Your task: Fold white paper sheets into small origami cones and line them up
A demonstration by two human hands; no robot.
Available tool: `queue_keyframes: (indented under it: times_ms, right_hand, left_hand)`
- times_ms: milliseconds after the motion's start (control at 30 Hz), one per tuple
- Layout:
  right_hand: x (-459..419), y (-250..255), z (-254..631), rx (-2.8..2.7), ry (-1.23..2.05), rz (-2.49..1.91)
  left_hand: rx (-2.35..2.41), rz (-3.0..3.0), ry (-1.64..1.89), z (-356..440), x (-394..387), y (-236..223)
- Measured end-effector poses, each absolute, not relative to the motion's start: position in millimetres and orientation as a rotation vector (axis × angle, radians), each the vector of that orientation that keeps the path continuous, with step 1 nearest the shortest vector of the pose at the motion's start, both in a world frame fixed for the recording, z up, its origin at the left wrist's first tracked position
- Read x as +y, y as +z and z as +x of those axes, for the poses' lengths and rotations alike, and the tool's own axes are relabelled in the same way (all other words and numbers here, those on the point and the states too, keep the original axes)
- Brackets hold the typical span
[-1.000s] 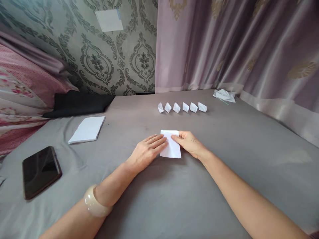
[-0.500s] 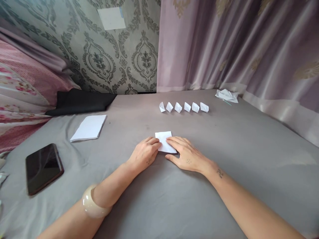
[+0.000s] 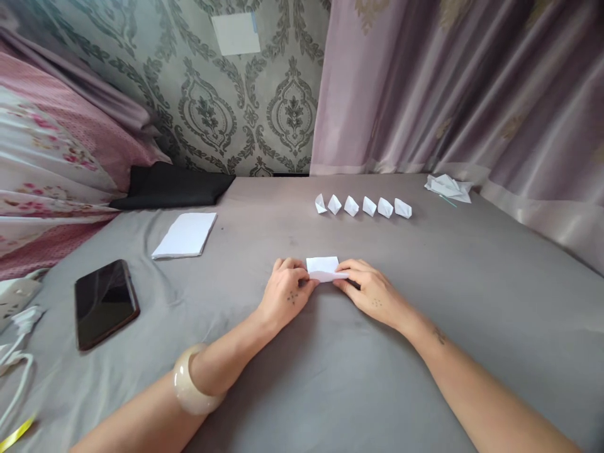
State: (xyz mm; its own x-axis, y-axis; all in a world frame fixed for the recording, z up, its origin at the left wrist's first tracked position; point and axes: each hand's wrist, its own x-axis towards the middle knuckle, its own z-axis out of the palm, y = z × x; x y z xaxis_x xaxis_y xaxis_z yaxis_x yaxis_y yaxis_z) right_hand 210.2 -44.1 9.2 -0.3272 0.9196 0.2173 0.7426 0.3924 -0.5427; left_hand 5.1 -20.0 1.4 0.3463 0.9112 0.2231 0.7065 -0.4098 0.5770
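A small sheet of white paper [image 3: 323, 265] lies in front of me, its near edge lifted and folded up toward the far side. My left hand [image 3: 289, 288] pinches the paper's left end between thumb and fingers. At the right end, my right hand [image 3: 370, 290] grips the same raised edge, thumb below and fingers on top. Beyond the hands stands a row of several small folded white paper pieces [image 3: 369, 206], apart from both hands.
To the left are a stack of white paper [image 3: 186, 235], a dark phone [image 3: 106, 304] and a black cloth [image 3: 177, 185]. A power strip [image 3: 17, 296] with a white cable sits at the far left. Crumpled white paper [image 3: 448, 187] lies at the back right, by the curtain [image 3: 377, 94].
The paper lay flat under my fingers before; now its near edge is turned up and both thumbs hold it. The whole view has shifted, showing more on the left.
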Motion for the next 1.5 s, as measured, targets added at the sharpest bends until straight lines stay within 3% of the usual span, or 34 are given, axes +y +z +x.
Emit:
queue_keyframes:
  times_ms: [333,800,1500]
  right_hand:
    - [-27.1,4.8,199.8,-1.868,0.527,-1.704]
    - [-21.9,5.4,188.9,-1.934,0.296,-1.898]
    - [-17.5,5.9,186.6,-1.992,0.237,-1.974]
  left_hand:
    - [1.503,2.101,0.756,10.4,-10.8,-3.9]
    - [1.618,1.982,0.74,16.7,1.7,-7.1]
    - [1.635,2.044,0.711,17.6,4.0,-9.2]
